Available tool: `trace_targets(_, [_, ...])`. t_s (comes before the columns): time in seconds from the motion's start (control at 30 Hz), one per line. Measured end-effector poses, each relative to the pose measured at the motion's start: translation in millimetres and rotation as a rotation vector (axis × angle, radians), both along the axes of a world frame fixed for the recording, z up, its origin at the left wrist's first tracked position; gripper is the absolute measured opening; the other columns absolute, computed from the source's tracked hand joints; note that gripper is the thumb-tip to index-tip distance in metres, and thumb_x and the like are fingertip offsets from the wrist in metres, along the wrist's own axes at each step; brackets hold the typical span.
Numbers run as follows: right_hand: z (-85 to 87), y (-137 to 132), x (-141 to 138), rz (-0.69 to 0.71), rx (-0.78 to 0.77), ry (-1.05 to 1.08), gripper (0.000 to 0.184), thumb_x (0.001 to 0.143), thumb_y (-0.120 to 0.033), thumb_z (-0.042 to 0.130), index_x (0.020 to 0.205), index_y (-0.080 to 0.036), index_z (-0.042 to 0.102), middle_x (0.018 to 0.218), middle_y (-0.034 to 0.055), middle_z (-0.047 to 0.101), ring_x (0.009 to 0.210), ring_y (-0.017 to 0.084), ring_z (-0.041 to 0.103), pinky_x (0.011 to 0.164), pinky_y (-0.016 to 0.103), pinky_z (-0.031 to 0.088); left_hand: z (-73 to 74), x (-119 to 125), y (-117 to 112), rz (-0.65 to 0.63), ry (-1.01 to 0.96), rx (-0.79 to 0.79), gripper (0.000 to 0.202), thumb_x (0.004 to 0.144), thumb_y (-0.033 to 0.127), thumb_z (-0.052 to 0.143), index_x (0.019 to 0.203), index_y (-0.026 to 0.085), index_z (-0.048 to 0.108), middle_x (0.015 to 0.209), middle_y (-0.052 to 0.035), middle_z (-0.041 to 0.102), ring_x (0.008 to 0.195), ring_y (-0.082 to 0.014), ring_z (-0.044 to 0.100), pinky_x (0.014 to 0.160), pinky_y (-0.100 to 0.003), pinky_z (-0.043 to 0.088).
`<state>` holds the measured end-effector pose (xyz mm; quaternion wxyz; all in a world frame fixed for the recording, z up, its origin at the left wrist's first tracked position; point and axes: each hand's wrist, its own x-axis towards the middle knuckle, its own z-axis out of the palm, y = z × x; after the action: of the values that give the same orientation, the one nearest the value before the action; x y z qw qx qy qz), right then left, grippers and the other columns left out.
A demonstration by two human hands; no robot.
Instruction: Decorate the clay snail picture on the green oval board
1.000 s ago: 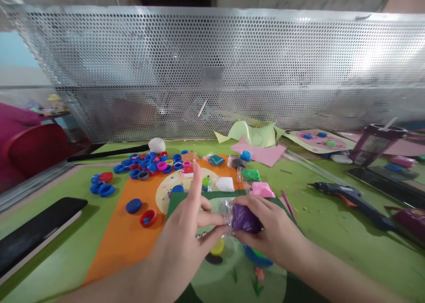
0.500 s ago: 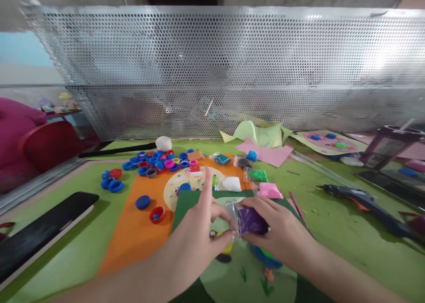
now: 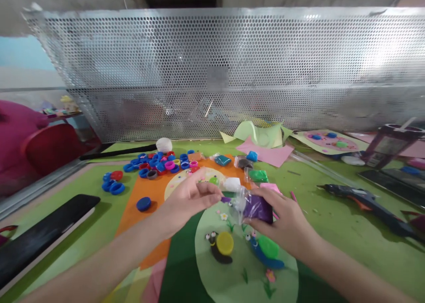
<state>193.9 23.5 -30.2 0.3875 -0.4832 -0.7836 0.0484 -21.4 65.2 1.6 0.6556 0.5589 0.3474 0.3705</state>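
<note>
Both hands have lifted, uncovering the snail picture (image 3: 245,267) on the table (image 3: 332,225). Above it, fingers of the right hand (image 3: 285,221) grasp the bagged purple clay (image 3: 257,208), while fingers of the left hand (image 3: 187,199) pinch a purple bit (image 3: 226,200) at the bag's mouth. Beyond lie bottle caps (image 3: 156,163).

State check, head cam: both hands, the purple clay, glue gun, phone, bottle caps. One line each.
Left hand: fingertips pinched on small purple clay bit.
Right hand: gripping purple clay block in clear plastic wrap, wrap open at its left end.
Black glue gun: lying on its side on green table, untouched.
Black phone: lying flat, screen dark.
Blue, red and pink plastic bottle caps: loose, scattered.
</note>
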Motion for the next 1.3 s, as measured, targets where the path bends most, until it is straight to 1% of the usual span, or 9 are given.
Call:
trace_targets(0.13, [-0.6,-1.0,0.1,-0.017,-0.014,-0.001,0.024,0.073,-0.025,0.064,0.095,-0.022,0.054,0.087,0.0026,0.065,0.076,0.019,0.063,0.06,0.026,0.05,-4.3,3.6,-4.0,-0.035,-0.056,0.006,0.1,0.072,0.019,0.073,0.142,0.027,0.002,0.078,0.0037,0.058,0.074,-0.0109,0.055,0.063,-0.022,0.041])
trace_targets(0.27, [-1.6,0.3,2.4,-0.104,-0.046,-0.052,0.027,0.08,-0.036,0.057,0.101,-0.02,0.051,0.095,0.0068,0.064,0.079,0.022,0.063,0.06,0.031,0.05,-5.5,5.2,-8.5,0.02,-0.015,0.058,0.097,0.071,0.014,0.073,0.142,0.029,0.009,0.074,0.0059,0.058,0.076,-0.0112,0.057,0.069,-0.024,0.045])
trace_targets(0.47, [-11.0,24.3,15.6,-0.298,-0.089,-0.164,0.028,0.084,-0.035,0.048,0.106,-0.018,0.047,0.1,0.0101,0.062,0.092,0.027,0.058,0.073,0.041,0.047,-7.3,8.9,-4.8,0.103,0.024,0.039,0.098,0.071,0.017,0.073,0.143,0.026,0.007,0.09,-0.0032,0.069,0.073,-0.0139,0.062,0.063,-0.024,0.047])
trace_targets(0.57, [-18.9,38.9,26.1,-0.359,-0.096,-0.221,0.029,0.082,-0.031,0.052,0.106,-0.015,0.051,0.101,0.0112,0.062,0.1,0.032,0.053,0.084,0.049,0.039,-12.1,9.2,-2.1,0.077,-0.002,0.023,0.096,0.073,0.022,0.073,0.144,0.022,0.009,0.083,-0.0042,0.071,0.066,-0.0138,0.062,0.055,-0.022,0.044])
trace_targets(0.73, [-28.1,51.0,40.2,-0.442,-0.129,-0.306,0.036,0.083,-0.037,0.052,0.111,-0.013,0.054,0.111,0.0144,0.06,0.103,0.037,0.049,0.081,0.055,0.034,-17.1,8.4,-1.0,0.07,-0.048,0.001,0.089,0.072,0.025,0.074,0.142,0.018,0.019,0.066,0.0011,0.067,0.058,-0.0101,0.057,0.051,-0.02,0.042])
trace_targets(0.83, [-29.0,52.2,43.8,-0.448,-0.137,-0.329,0.039,0.085,-0.039,0.049,0.115,-0.014,0.052,0.112,0.0148,0.059,0.102,0.036,0.05,0.083,0.055,0.033,-16.9,8.8,-0.9,0.083,-0.057,-0.015,0.086,0.073,0.027,0.073,0.141,0.016,0.022,0.062,0.0002,0.067,0.057,-0.0108,0.058,0.051,-0.02,0.042])
trace_targets(1.0, [-27.7,50.4,43.1,-0.416,-0.143,-0.326,0.035,0.083,-0.039,0.05,0.106,-0.014,0.057,0.106,0.0126,0.061,0.102,0.035,0.05,0.087,0.054,0.031,-16.5,9.6,-2.4,0.082,-0.038,-0.038,0.088,0.071,0.019,0.075,0.141,0.014,0.021,0.085,-0.0095,0.073,0.071,-0.0168,0.067,0.053,-0.022,0.044])
trace_targets(1.13, [-27.1,49.6,40.9,-0.402,-0.141,-0.277,0.038,0.08,-0.035,0.049,0.111,-0.013,0.054,0.109,0.0128,0.06,0.106,0.033,0.048,0.09,0.053,0.03,-17.1,10.2,-4.5,0.05,-0.03,-0.026,0.075,0.074,0.018,0.071,0.137,0.011,0.031,0.09,-0.0118,0.072,0.079,-0.0192,0.068,0.056,-0.023,0.047])
trace_targets(1.3, [-23.3,49.7,42.2,-0.391,-0.18,-0.176,0.042,0.072,-0.032,0.053,0.11,-0.016,0.051,0.106,0.0119,0.06,0.102,0.032,0.052,0.09,0.053,0.031,-18.4,10.5,-5.0,0.017,-0.031,0.009,0.06,0.076,0.021,0.07,0.129,0.013,0.044,0.082,-0.0071,0.073,0.073,-0.0145,0.066,0.058,-0.022,0.048])
